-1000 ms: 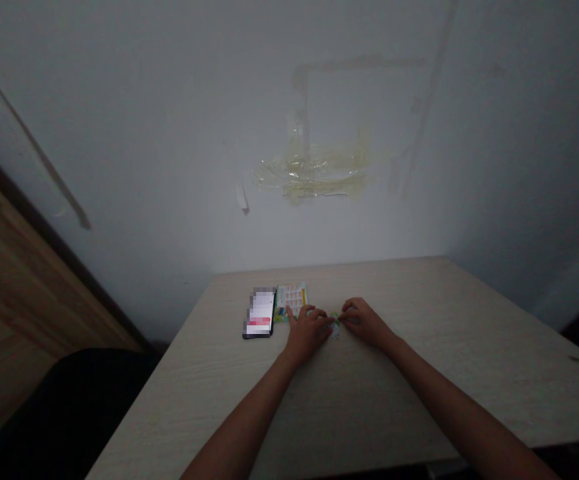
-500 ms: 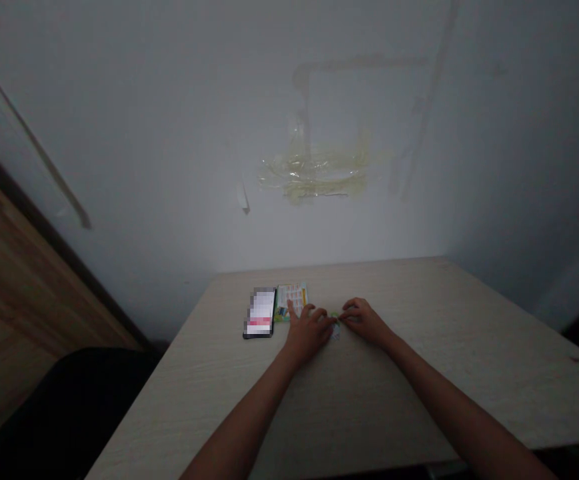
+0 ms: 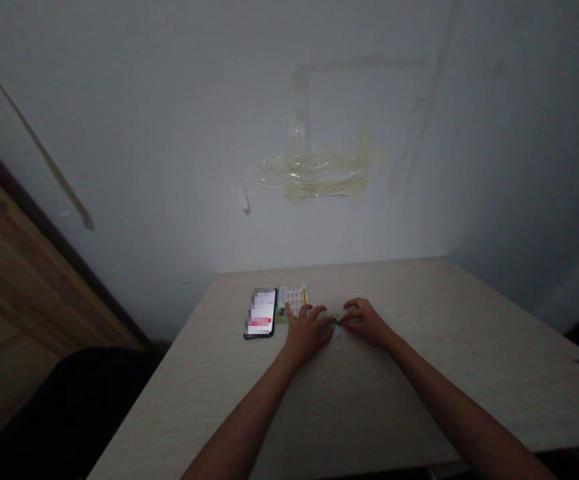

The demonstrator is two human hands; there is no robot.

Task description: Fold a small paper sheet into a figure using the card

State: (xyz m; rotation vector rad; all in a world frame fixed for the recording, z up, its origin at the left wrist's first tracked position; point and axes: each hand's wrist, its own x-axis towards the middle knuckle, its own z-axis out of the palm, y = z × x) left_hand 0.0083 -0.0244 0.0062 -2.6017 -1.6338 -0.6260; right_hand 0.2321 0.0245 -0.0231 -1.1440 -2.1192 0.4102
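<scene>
Left hand: yours (image 3: 306,335) is palm down, outer fingers spread, with its inner fingertips at the left edge of a small green-and-white piece; whether they pinch it, you cannot tell from here.
Right hand: yours (image 3: 366,321) is curled, fingertips gathered at the piece's right edge — too small and dim to tell if they grip it.
Small piece: it (image 3: 337,335) lies between your two hands, low over the table (image 3: 369,413), partly hidden by fingers.
Printed card: your left hand's outer fingers overlap the near part of the card (image 3: 296,293).
Phone: it (image 3: 260,313) lies just left of the card, screen up and lit.
Wall: crumpled clear tape (image 3: 324,173) clings to the wall (image 3: 169,133) beyond your table.
</scene>
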